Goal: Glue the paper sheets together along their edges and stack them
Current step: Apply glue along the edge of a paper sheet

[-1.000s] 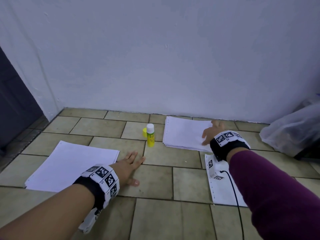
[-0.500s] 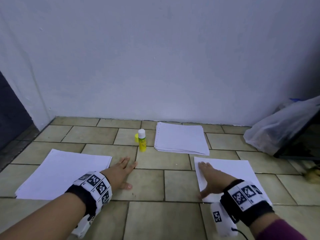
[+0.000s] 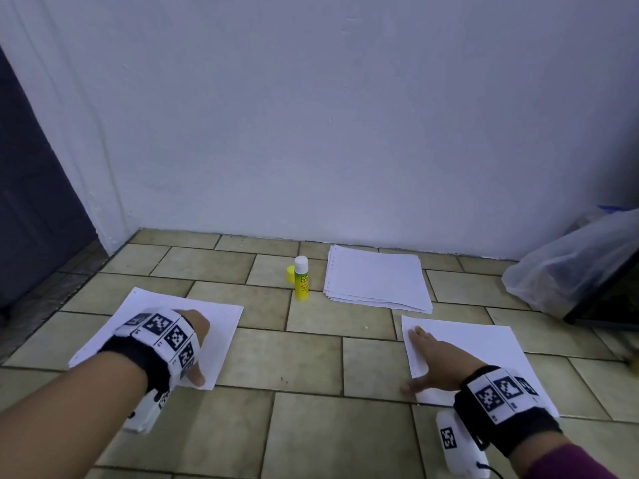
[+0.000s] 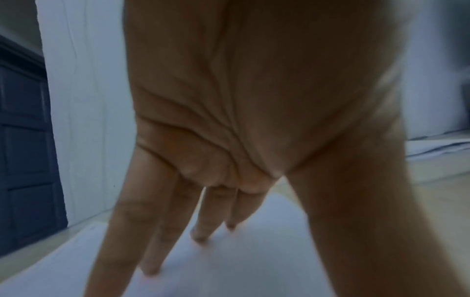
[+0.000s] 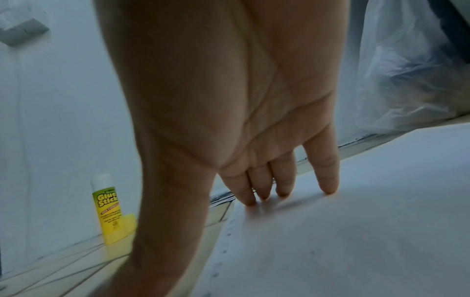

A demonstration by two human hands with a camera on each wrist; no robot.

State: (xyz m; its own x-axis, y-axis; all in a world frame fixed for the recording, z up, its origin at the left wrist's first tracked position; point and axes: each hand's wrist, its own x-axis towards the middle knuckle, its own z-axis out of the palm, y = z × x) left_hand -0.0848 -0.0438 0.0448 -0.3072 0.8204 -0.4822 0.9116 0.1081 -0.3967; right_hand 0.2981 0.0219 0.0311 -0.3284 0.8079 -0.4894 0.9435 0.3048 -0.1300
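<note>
A white paper sheet [image 3: 218,326] lies on the tiled floor at the left, and my left hand [image 3: 193,337] rests on it with straight fingers [image 4: 152,251] pressing down. A second sheet [image 3: 484,347] with punched holes along its left edge lies at the right; my right hand [image 3: 428,361] presses its left part with straight fingertips [image 5: 328,184]. A stack of sheets [image 3: 377,278] sits near the wall. An uncapped yellow glue stick [image 3: 301,279] stands left of the stack, its yellow cap [image 3: 289,273] beside it.
A white wall [image 3: 345,133] closes off the back. A clear plastic bag [image 3: 570,267] leans against dark furniture at the right. A dark door [image 3: 31,209] stands at the left. Bare floor tiles [image 3: 311,361] lie between the two sheets.
My right hand pulled one sheet from the stack toward me and laid it on the floor at the right. My left hand moved left from the bare tiles onto the left sheet.
</note>
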